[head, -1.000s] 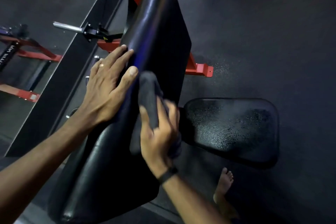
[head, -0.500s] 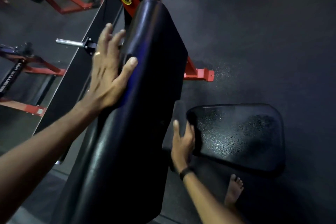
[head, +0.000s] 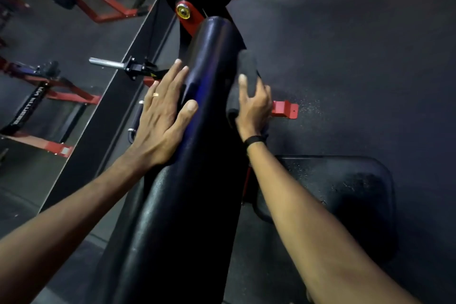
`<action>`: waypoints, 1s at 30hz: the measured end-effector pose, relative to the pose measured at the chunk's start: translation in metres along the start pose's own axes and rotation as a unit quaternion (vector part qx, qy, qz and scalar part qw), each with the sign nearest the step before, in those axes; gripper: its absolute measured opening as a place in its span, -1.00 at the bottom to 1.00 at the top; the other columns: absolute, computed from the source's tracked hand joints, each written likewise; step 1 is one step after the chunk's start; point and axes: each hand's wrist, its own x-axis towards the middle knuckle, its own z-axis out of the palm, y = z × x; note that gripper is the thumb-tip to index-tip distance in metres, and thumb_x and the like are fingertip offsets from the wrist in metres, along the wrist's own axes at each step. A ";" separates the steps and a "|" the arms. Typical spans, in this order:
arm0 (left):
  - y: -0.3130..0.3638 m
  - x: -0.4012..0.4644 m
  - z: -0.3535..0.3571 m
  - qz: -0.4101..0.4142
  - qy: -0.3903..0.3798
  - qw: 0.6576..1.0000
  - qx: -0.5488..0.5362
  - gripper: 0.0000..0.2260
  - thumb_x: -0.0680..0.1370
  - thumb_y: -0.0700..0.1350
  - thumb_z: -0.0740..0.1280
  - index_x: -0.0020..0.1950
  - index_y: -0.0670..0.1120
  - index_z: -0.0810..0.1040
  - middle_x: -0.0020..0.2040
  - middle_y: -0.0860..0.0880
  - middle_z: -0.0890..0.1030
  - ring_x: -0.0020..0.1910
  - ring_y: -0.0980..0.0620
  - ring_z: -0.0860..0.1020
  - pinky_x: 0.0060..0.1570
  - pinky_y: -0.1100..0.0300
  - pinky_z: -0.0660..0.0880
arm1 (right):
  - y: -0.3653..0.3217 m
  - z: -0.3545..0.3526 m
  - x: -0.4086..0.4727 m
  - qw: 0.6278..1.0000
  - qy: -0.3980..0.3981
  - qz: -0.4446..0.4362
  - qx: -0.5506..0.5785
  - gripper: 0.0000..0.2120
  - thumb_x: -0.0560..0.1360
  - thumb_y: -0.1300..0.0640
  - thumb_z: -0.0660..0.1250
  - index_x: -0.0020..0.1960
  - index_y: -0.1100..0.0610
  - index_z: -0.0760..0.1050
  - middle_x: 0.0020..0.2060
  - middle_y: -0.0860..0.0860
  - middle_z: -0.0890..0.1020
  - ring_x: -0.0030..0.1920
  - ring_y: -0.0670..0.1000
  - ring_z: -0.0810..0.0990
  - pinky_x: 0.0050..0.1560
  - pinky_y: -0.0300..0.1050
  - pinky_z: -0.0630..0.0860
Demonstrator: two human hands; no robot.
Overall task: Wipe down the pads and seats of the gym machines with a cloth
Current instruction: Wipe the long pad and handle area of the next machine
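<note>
Dark gym floor (head: 357,57) beneath a black back pad (head: 197,155). Left hand (head: 162,118) lay flat, fingers straight, on its left side; right hand (head: 254,106) gripped a dark cloth (head: 248,69) against its right side, cloth projecting beyond the fingertips.

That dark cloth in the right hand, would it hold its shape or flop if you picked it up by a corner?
Probably floppy: the cloth bends over the edge of the long pad where the right hand grips it. It looks thick and soft, so it likely bunches easily. Likely light, since a few fingers hold it.
</note>
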 end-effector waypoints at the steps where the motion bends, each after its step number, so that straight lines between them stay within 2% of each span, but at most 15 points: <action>1: 0.001 -0.001 0.000 0.000 0.001 1.000 0.000 -0.40 0.64 0.21 -0.02 0.64 -0.03 0.13 0.66 0.05 0.05 0.60 0.22 -0.01 0.59 -0.05 -0.09 | 0.021 0.000 0.001 0.999 -0.023 0.030 -0.002 -0.44 0.53 -0.27 0.24 0.25 0.15 0.62 0.02 0.19 0.63 0.10 0.24 0.59 0.07 0.03 0.46; 3: 0.003 -0.001 -0.001 0.003 0.002 1.000 -0.001 -0.41 0.65 0.19 -0.02 0.64 -0.02 0.12 0.66 0.06 0.03 0.61 0.22 -0.02 0.59 -0.03 -0.13 | 0.064 -0.008 -0.016 0.995 -0.061 0.079 -0.008 -0.33 0.50 -0.37 0.18 0.28 0.14 0.59 0.10 0.17 0.61 0.15 0.21 0.58 0.08 0.02 0.47; 6: 0.002 0.001 -0.001 0.008 -0.006 1.000 0.001 -0.42 0.66 0.20 -0.03 0.64 0.00 0.11 0.66 0.06 0.02 0.61 0.22 -0.03 0.59 -0.04 -0.12 | 0.098 -0.035 -0.072 0.990 -0.078 0.119 -0.019 -0.13 0.44 -0.53 0.07 0.19 0.23 0.59 0.08 0.21 0.60 0.13 0.23 0.57 0.10 0.04 0.46; 7: 0.001 0.001 0.000 0.011 -0.013 1.000 0.004 -0.42 0.66 0.20 -0.03 0.64 0.01 0.11 0.66 0.06 0.02 0.61 0.21 -0.02 0.59 -0.04 -0.11 | 0.098 -0.046 -0.095 0.990 -0.073 0.117 -0.025 -0.16 0.47 -0.51 0.07 0.12 0.24 0.60 0.03 0.20 0.60 0.09 0.24 0.57 0.08 0.06 0.46; 9: -0.002 0.002 0.001 0.011 -0.026 1.000 0.005 -0.40 0.65 0.25 -0.05 0.64 0.01 0.14 0.66 0.07 0.04 0.61 0.20 0.01 0.58 -0.04 -0.06 | 0.076 -0.068 -0.137 0.995 -0.066 0.069 -0.025 -0.35 0.56 -0.39 0.13 0.01 0.20 0.60 -0.08 0.09 0.57 -0.02 0.20 0.58 -0.01 0.03 0.45; 12: -0.007 0.003 0.003 0.005 -0.040 0.999 -0.011 -0.31 0.63 0.36 -0.09 0.60 -0.04 0.28 0.63 0.04 0.18 0.60 0.11 0.11 0.56 -0.06 0.08 | 0.012 -0.081 -0.157 0.995 -0.085 -0.020 0.045 -0.55 0.60 -0.24 0.24 0.16 0.11 0.62 0.00 -0.02 0.58 0.04 0.08 0.60 0.07 -0.05 0.51; 14: -0.008 0.005 0.003 0.011 -0.036 0.999 -0.015 -0.32 0.63 0.35 -0.04 0.56 -0.07 0.35 0.60 0.01 0.26 0.58 0.07 0.20 0.54 -0.06 0.15 | -0.027 -0.065 -0.129 0.992 -0.075 -0.077 0.070 -0.59 0.60 -0.18 0.28 0.21 0.12 0.62 0.03 0.02 0.60 0.06 0.09 0.61 0.08 -0.06 0.50; 16: -0.006 0.014 -0.003 0.027 -0.011 0.999 -0.016 -0.38 0.62 0.28 0.05 0.46 -0.11 0.49 0.51 -0.03 0.42 0.49 0.03 0.35 0.47 0.03 0.25 | -0.054 -0.038 -0.079 0.991 -0.036 -0.118 0.046 -0.58 0.56 -0.17 0.31 0.20 0.12 0.64 -0.03 0.07 0.60 0.01 0.13 0.59 0.02 -0.02 0.47; 18: -0.004 0.034 -0.008 0.043 0.016 0.999 -0.012 -0.43 0.62 0.22 0.07 0.24 -0.18 0.64 0.26 -0.12 0.61 0.26 -0.07 0.55 0.27 0.07 0.40 | -0.058 -0.013 -0.025 0.992 -0.004 -0.119 0.034 -0.56 0.52 -0.19 0.30 0.17 0.12 0.65 -0.08 0.09 0.60 -0.03 0.15 0.59 -0.01 0.02 0.49; 20: -0.002 0.055 -0.006 0.036 0.034 0.999 -0.019 -0.43 0.64 0.21 0.06 0.06 -0.21 0.67 -0.01 -0.17 0.59 0.01 -0.14 0.56 0.04 -0.03 0.44 | -0.042 0.005 0.015 0.997 -0.011 -0.075 0.030 -0.49 0.51 -0.25 0.25 0.17 0.13 0.66 -0.08 0.10 0.60 -0.02 0.16 0.60 0.02 0.04 0.51; 22: -0.002 0.061 0.003 0.029 0.067 0.997 0.002 -0.48 0.64 0.19 0.07 0.06 -0.18 0.64 -0.08 -0.14 0.49 -0.04 -0.11 0.47 0.00 -0.01 0.38 | -0.011 0.014 0.036 0.999 -0.035 -0.014 0.018 -0.42 0.51 -0.29 0.22 0.24 0.14 0.63 0.01 0.13 0.62 0.08 0.17 0.59 0.09 -0.01 0.48; 24: -0.003 0.059 0.012 0.029 0.090 0.995 0.021 -0.50 0.66 0.19 0.04 0.11 -0.14 0.61 -0.05 -0.11 0.49 -0.01 -0.08 0.46 0.04 -0.04 0.35 | 0.028 0.010 0.036 0.997 -0.066 0.032 0.006 -0.42 0.55 -0.26 0.25 0.31 0.17 0.57 0.12 0.14 0.61 0.18 0.17 0.57 0.12 -0.08 0.44; 26: -0.002 0.058 0.013 0.026 0.087 0.995 0.030 -0.52 0.66 0.19 0.03 0.22 -0.11 0.57 0.08 -0.08 0.53 0.10 -0.06 0.49 0.14 -0.05 0.33 | 0.070 0.001 0.014 0.991 -0.101 0.088 0.005 -0.43 0.58 -0.26 0.27 0.35 0.17 0.55 0.19 0.16 0.59 0.23 0.18 0.56 0.12 -0.13 0.42; 29: -0.001 0.063 0.011 0.013 0.065 0.998 0.022 -0.51 0.64 0.19 0.02 0.38 -0.08 0.46 0.36 -0.03 0.45 0.33 0.03 0.43 0.31 -0.02 0.25 | 0.102 -0.021 -0.040 0.984 -0.101 0.149 -0.011 -0.03 0.43 -0.59 0.01 0.30 0.23 0.55 0.21 0.24 0.58 0.26 0.22 0.55 0.25 0.09 0.47; 30: -0.001 0.063 0.012 0.013 0.063 0.998 0.019 -0.50 0.64 0.18 0.01 0.41 -0.08 0.43 0.41 -0.02 0.42 0.39 0.04 0.40 0.36 -0.02 0.23 | 0.100 -0.030 -0.060 0.984 -0.096 0.149 -0.019 0.01 0.41 -0.61 -0.03 0.26 0.26 0.56 0.19 0.26 0.59 0.23 0.23 0.56 0.23 0.13 0.47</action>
